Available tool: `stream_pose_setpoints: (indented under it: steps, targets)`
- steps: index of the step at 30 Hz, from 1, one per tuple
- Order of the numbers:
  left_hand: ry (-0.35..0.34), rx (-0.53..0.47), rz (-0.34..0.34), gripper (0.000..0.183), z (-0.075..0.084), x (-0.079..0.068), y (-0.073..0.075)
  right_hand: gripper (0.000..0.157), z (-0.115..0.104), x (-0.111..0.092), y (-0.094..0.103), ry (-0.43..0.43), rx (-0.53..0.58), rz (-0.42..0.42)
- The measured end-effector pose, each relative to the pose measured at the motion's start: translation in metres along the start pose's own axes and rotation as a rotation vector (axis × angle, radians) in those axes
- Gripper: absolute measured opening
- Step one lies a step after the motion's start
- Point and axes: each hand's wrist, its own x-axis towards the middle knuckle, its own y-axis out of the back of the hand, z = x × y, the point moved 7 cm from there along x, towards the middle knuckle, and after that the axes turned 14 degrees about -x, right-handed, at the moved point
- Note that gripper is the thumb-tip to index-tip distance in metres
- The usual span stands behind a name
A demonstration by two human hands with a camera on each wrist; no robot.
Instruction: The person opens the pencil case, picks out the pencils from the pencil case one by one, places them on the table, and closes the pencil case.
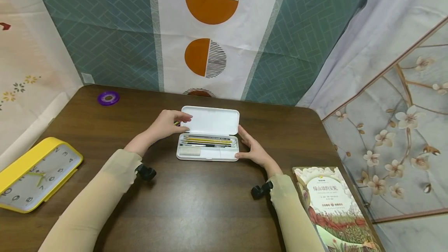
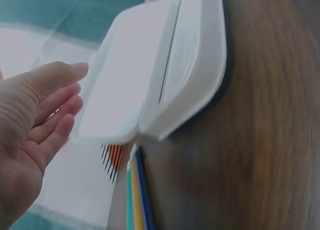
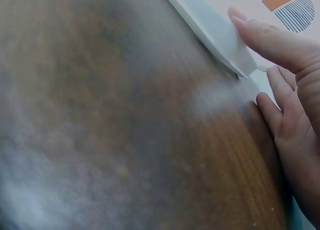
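Observation:
A white pencil case (image 1: 208, 158) lies on the table with its lid (image 1: 211, 120) swung back. Inside are several pencils (image 1: 210, 140) and a pale eraser-like block (image 1: 190, 151). My left hand (image 1: 167, 124) is beside the lid's left edge. In the left wrist view its fingers (image 2: 52, 104) are relaxed, apart from the white lid (image 2: 125, 74), and hold nothing. My right hand (image 1: 254, 151) is at the case's right side, thumb at the front corner, other fingers extended along the side towards the lid. In the right wrist view the thumb (image 3: 272, 39) rests by the case (image 3: 220, 34).
Several more pencils (image 2: 137, 195) lie left of the case, mostly behind my left hand in the head view. A purple tape-like ring (image 1: 108, 98) lies back left. A yellow clock (image 1: 42, 174) stands at the left, and a book (image 1: 334, 205) lies at the right edge.

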Motion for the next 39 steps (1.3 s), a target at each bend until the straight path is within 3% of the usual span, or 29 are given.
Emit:
stream_pose_setpoints:
  steps: [3, 11, 20, 26, 39]
  targets:
    - [-0.021, 0.016, -0.04, 0.042, 0.004, 0.006, -0.014, 0.103, -0.011, -0.002, 0.002, -0.003, 0.004, -0.009]
    - [-0.031, 0.025, -0.15, 0.038, 0.005, 0.015, -0.049, 0.103, -0.013, -0.003, 0.003, -0.016, 0.006, -0.009]
    - [-0.03, 0.001, -0.285, 0.036, 0.002, 0.018, -0.074, 0.102, -0.014, -0.004, 0.003, -0.014, 0.005, -0.011]
    - [-0.009, 0.02, -0.352, 0.032, -0.002, 0.019, -0.083, 0.102, -0.013, -0.004, 0.003, -0.018, 0.002, -0.011]
    - [-0.006, 0.104, -0.385, 0.022, 0.0, 0.021, -0.088, 0.102, -0.013, -0.003, 0.003, -0.023, 0.004, -0.013]
